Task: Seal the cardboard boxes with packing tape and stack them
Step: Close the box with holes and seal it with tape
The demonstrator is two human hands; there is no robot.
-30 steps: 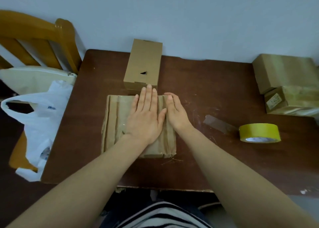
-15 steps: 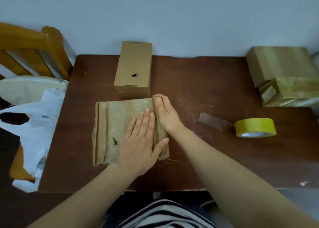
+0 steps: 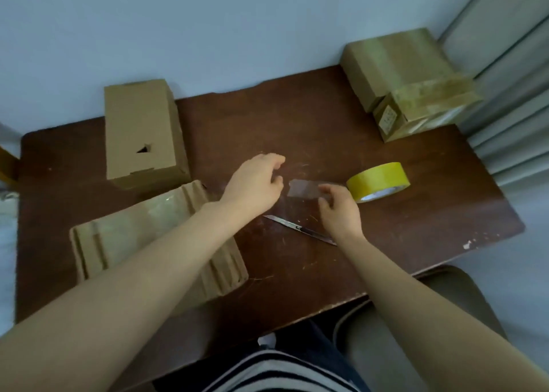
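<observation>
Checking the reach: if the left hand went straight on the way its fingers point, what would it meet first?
Most likely the clear tape strip, just beyond the left hand; depth is unclear, so it might pass above. The tape roll lies farther.

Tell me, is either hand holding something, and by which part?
The right hand pinches a loose strip of tape by its right end. Whether the left hand grips the other end cannot be told.

cannot read the label point(image 3: 387, 120) on the lower box point(image 3: 427, 106). cannot confirm the right hand point(image 3: 340, 213)'s pinch on the tape strip point(image 3: 303, 188). cannot see the blade point(image 3: 292, 225)'s end under that hand.
</observation>
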